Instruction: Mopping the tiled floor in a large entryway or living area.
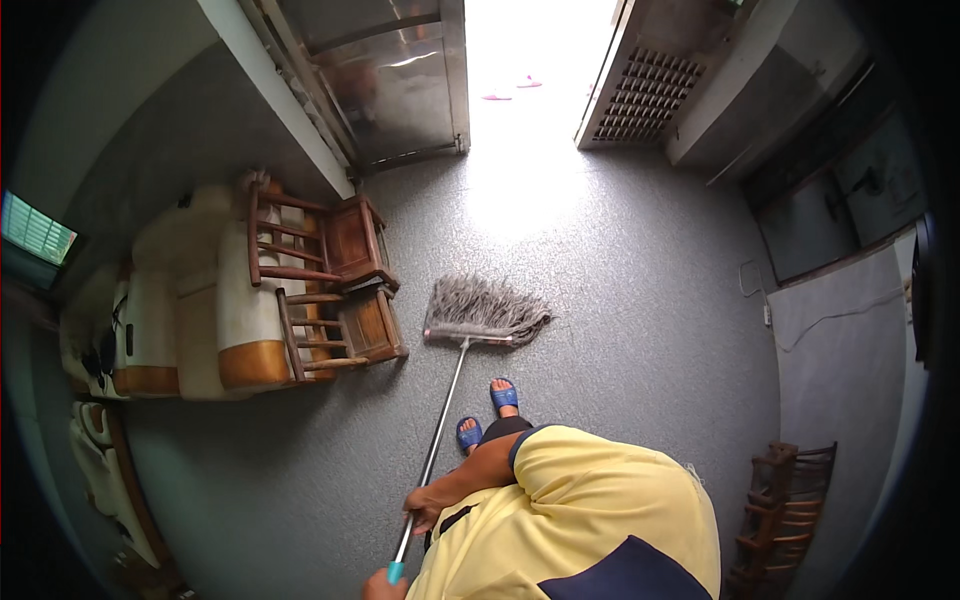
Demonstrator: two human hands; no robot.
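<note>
My right hand grips the metal pole of a string mop partway along its length. Lower in the picture, my left hand holds the teal grip at the pole's upper end, partly cut off by the picture's bottom edge. The grey mop head lies on the speckled grey floor, its strands spread away from me. Just behind it are my feet in blue slide sandals. My right arm, in a yellow sleeve, crosses before my body.
Two wooden chairs lie tipped against a cream sofa at left. Ahead is an open doorway with a metal door and pink-and-white slippers beyond. Wooden furniture stands at lower right. A cable runs along the right wall.
</note>
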